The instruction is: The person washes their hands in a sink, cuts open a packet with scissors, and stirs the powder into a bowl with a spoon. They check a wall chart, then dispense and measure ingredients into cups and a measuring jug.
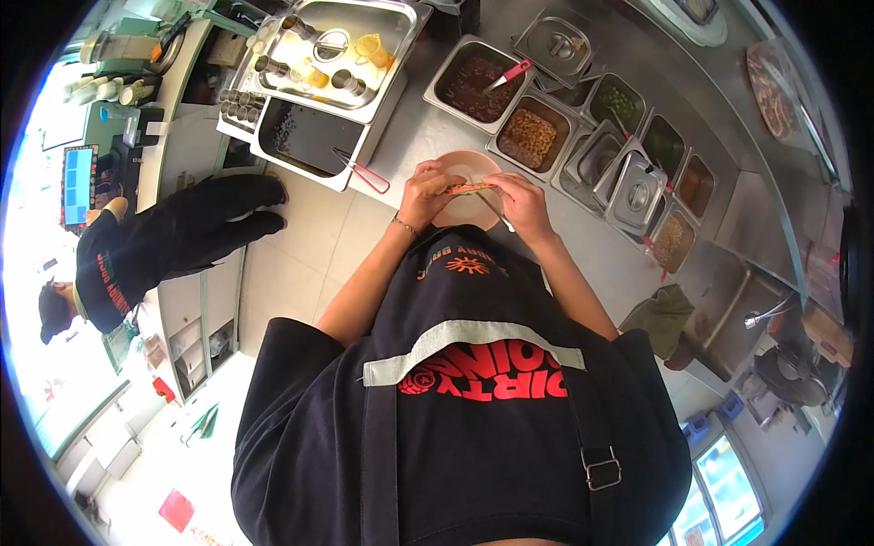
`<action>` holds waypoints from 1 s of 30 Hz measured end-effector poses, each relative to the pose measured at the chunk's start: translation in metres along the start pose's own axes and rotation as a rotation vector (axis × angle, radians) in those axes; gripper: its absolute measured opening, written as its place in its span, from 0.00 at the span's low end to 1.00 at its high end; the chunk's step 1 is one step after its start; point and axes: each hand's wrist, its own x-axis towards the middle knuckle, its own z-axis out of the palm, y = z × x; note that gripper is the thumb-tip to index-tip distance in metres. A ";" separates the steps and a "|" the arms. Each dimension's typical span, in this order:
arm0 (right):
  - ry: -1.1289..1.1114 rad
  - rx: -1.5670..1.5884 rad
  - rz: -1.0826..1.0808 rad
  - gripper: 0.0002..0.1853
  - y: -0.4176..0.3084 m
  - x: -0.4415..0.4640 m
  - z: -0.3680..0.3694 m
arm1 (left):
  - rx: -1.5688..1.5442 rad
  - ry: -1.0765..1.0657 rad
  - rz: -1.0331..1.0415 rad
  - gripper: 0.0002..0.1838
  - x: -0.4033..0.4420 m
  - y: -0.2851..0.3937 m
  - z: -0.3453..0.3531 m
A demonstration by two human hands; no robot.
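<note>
My left hand (423,196) and my right hand (521,202) are closed on opposite ends of a narrow, colourful strip (471,188), possibly a small packet; its kind is too small to make out. Directly beneath it, a pale pink bowl (472,160) stands on the steel counter, partly hidden by my hands and apron. A thin utensil handle (496,211) slants across the bowl near my right hand.
Beyond the bowl stand a steel pan of dark red food (460,84) and a pan of tan beans (530,136). Lidded pans (637,193) line the right. Red-handled tongs (369,177) rest on a dark tray (305,136). A co-worker (118,259) stands at the left.
</note>
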 end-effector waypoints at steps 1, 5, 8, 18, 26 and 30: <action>0.001 -0.005 0.014 0.14 -0.001 0.000 0.000 | -0.036 0.030 0.039 0.13 0.002 0.001 0.002; -0.006 -0.021 0.002 0.15 0.000 0.004 0.000 | 0.003 0.061 0.026 0.15 0.002 -0.001 0.010; -0.005 -0.050 -0.032 0.16 -0.001 0.008 0.006 | -0.026 -0.046 0.043 0.17 -0.001 -0.019 -0.003; -0.007 -0.143 0.007 0.10 0.012 -0.003 0.013 | -0.083 0.113 0.228 0.11 0.001 -0.010 0.018; -0.065 -0.071 0.023 0.07 0.020 -0.010 0.012 | -0.080 -0.027 0.184 0.11 -0.004 -0.008 0.011; -0.081 0.001 0.024 0.09 0.008 -0.003 0.006 | -0.058 0.049 0.277 0.11 -0.003 -0.005 0.017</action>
